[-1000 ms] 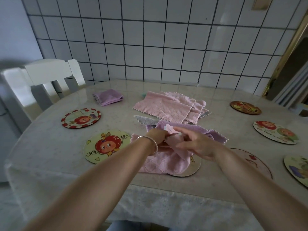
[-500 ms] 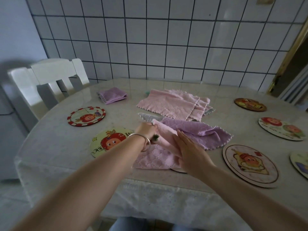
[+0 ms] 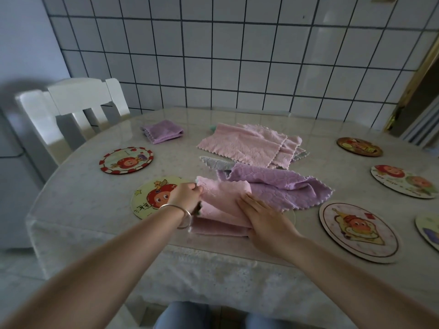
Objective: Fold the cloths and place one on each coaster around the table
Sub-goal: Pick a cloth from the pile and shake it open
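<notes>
A pink cloth lies partly folded at the table's near edge, over a coaster of which only a thin rim shows. My left hand pinches the cloth's upper left corner. My right hand presses flat on its right side with straight fingers. A crumpled purple cloth lies just behind. Further back rest a pile of pink cloths and a grey cloth. A folded purple cloth sits at the back left.
Round picture coasters ring the table: a yellow one and a red-rimmed one on the left, and several on the right, the nearest beside my right hand. A white chair stands at the left. A tiled wall rises behind.
The pink cloth's top flap has been folded over toward me. My right hand went from pinching it to lying flat on it. The camera has tilted, shifting the view.
</notes>
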